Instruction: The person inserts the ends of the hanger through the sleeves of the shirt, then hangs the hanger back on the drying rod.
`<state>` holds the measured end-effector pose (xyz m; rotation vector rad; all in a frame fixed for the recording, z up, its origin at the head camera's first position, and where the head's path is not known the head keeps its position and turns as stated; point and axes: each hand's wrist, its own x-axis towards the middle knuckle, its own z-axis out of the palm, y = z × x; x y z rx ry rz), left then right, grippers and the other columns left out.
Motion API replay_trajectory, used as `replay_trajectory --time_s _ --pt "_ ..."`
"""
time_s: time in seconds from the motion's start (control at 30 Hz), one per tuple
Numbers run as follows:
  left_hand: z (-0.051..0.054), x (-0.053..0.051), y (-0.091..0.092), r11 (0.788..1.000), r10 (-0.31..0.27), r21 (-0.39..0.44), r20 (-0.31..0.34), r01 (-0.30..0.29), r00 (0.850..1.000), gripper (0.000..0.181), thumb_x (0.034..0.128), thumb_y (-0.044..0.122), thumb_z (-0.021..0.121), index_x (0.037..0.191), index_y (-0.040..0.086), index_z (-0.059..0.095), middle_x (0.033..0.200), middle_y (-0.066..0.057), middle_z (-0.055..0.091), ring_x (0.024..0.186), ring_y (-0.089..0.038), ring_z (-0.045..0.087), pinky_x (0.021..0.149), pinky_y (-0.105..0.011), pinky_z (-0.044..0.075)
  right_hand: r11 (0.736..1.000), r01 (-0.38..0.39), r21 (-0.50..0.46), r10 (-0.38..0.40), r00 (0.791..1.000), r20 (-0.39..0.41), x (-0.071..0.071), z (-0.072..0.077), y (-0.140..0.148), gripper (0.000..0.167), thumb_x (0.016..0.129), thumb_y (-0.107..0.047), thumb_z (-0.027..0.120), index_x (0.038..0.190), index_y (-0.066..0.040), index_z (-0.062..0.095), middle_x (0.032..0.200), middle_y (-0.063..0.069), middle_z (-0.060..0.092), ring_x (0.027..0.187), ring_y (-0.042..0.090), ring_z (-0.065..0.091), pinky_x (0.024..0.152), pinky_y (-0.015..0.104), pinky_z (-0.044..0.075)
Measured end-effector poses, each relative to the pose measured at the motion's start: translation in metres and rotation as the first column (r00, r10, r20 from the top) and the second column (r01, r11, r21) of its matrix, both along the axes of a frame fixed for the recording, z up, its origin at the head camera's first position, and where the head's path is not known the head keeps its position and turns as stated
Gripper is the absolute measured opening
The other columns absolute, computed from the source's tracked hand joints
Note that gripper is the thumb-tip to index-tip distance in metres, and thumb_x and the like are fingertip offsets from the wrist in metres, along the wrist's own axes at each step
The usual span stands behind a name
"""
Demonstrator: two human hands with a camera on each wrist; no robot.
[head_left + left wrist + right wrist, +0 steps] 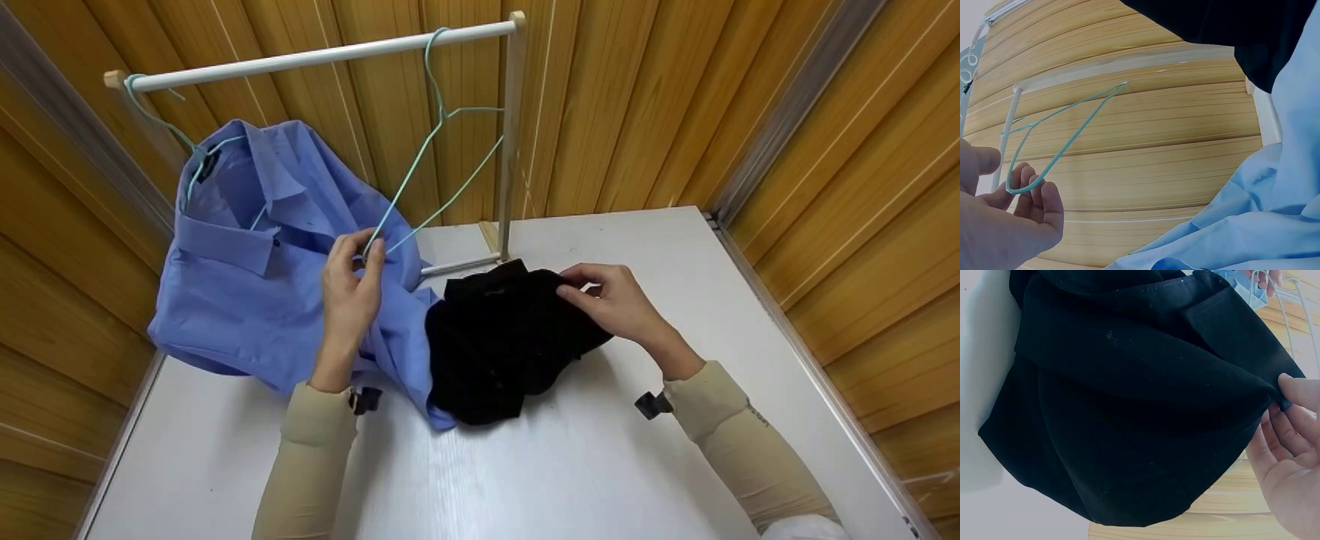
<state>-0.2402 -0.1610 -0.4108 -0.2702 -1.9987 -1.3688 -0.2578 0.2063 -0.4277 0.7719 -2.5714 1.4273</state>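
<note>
My left hand (pixel 351 289) holds the lower left corner of a thin mint-green wire hanger (pixel 409 176), which hooks over the white rail. In the left wrist view the curled fingers (pixel 1039 202) lie around that corner. My right hand (pixel 619 304) pinches the edge of a black garment (pixel 510 337) between thumb and fingertips. The black cloth is bunched and partly lifted; its exact kind cannot be told. Left of it, a blue collared shirt (pixel 232 300) hangs on a second mint-green hanger (pixel 161 120), its lower part spread behind my left hand.
A white rail (pixel 322 56) on a stand with wooden end pieces spans the back. The stand's right post (pixel 512 135) rises beside the hanger. A white table (pixel 645 450) lies beneath, enclosed by wood-patterned walls (pixel 615 97).
</note>
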Motion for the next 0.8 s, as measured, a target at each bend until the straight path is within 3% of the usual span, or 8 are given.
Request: replay_trajectory --time_s 0.37,0.53,0.67,0.8 --pt "0.008 -0.001 0.001 0.998 -0.05 0.034 0.07 0.047 0.996 0.024 0.1054 0.011 0.06 0.118 -0.006 0.07 0.1 -0.013 0.067 0.09 -0.022 0.061 0.079 -0.027 0.048 0.999 -0.039 -0.005 0.039 0.999 -0.008 -0.002 -0.002 0.003 0.014 0.096 -0.009 0.074 0.108 -0.002 0.077 0.099 0.003 0.075 0.09 0.016 0.068 0.074 0.034 0.058" --pt "0.011 -0.002 0.002 0.995 -0.077 0.063 0.072 0.073 0.994 0.022 0.1052 0.009 0.059 0.116 -0.006 0.071 0.097 -0.016 0.067 0.086 -0.017 0.06 0.077 -0.025 0.049 0.999 -0.036 -0.002 0.036 0.999 -0.01 -0.001 -0.003 0.003 0.014 0.096 -0.009 0.074 0.108 -0.002 0.077 0.1 0.003 0.075 0.09 0.016 0.068 0.074 0.033 0.057" --pt "0.012 -0.004 0.001 0.986 -0.129 0.114 0.065 0.121 0.989 0.021 0.1043 0.007 0.06 0.114 -0.008 0.071 0.093 -0.02 0.066 0.081 -0.018 0.058 0.071 -0.022 0.047 0.999 -0.035 -0.002 0.035 0.999 -0.003 -0.001 -0.002 0.003 0.013 0.096 -0.01 0.074 0.107 -0.004 0.077 0.099 0.003 0.075 0.091 0.016 0.067 0.074 0.032 0.057" --pt "0.014 -0.003 0.0 0.975 -0.175 0.155 0.094 0.159 0.98 0.021 0.1043 0.007 0.06 0.114 -0.009 0.071 0.091 -0.013 0.064 0.078 -0.02 0.056 0.068 -0.022 0.044 0.999 -0.032 0.0 0.032 0.999 0.008 0.0 -0.002 0.003 0.013 0.097 -0.01 0.073 0.107 -0.003 0.077 0.099 0.005 0.075 0.091 0.017 0.067 0.074 0.034 0.057"
